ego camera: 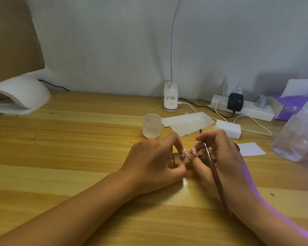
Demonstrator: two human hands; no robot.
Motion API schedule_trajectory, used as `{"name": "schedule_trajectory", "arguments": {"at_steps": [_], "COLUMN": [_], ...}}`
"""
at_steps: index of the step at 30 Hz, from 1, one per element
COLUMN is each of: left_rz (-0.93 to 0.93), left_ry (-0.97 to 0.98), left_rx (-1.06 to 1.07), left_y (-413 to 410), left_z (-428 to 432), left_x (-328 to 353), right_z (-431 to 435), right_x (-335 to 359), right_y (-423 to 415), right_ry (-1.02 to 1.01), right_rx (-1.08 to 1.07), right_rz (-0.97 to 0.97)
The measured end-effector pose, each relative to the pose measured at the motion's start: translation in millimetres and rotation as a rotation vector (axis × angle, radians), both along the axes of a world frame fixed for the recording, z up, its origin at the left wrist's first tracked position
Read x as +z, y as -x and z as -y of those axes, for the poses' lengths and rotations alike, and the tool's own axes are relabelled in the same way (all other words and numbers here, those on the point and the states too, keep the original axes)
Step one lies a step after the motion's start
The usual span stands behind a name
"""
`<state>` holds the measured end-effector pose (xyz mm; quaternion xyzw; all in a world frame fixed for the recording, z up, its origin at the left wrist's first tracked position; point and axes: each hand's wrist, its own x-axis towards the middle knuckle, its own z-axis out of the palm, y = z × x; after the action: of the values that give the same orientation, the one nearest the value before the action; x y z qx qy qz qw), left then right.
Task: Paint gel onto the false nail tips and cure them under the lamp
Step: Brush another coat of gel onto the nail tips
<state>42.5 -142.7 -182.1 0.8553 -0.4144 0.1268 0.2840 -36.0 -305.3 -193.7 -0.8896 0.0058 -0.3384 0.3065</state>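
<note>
A small wooden nail-tip holder [178, 159] with metal studs lies on the wooden table [78, 139], between my two hands. My left hand [155, 162] grips its left end with curled fingers and thumb. Two pink false nail tips [186, 153] with pale dots stand on it. My right hand [222, 157] holds a brown brush [214, 169] slanted across the palm, bristles pointing away, and its fingertips touch the right pink tip [193, 151]. The white curing lamp [20, 95] sits at the far left, its opening facing left.
A frosted jar [151, 125] stands just behind my left hand, with tissues [187, 123] and a white block [228, 128] beside it. A clip lamp base [170, 96], power strip [242, 107] with cables, purple packet [290, 107], clear plastic bottle [297, 132] and paper slip [251, 149] crowd the right.
</note>
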Motion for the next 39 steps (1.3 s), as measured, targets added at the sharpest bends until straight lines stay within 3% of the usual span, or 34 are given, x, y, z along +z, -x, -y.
{"name": "schedule_trajectory", "arguments": {"at_steps": [27,33,39], "left_rz": [-0.028,-0.115,-0.070], "left_ry": [0.004,-0.003,-0.007], "left_rx": [0.038,0.121,0.203], "left_y": [-1,-10,-13], "left_z": [1,1,0], "left_x": [-1,-5,-7], "right_z": [-10,-9,-11], "right_x": [8,10,10], "right_y": [7,8,9], "right_ry": [0.144,0.087,0.057], "right_rx": [0.127,0.125,0.161], "right_rz": [0.073,0.128,0.108]}}
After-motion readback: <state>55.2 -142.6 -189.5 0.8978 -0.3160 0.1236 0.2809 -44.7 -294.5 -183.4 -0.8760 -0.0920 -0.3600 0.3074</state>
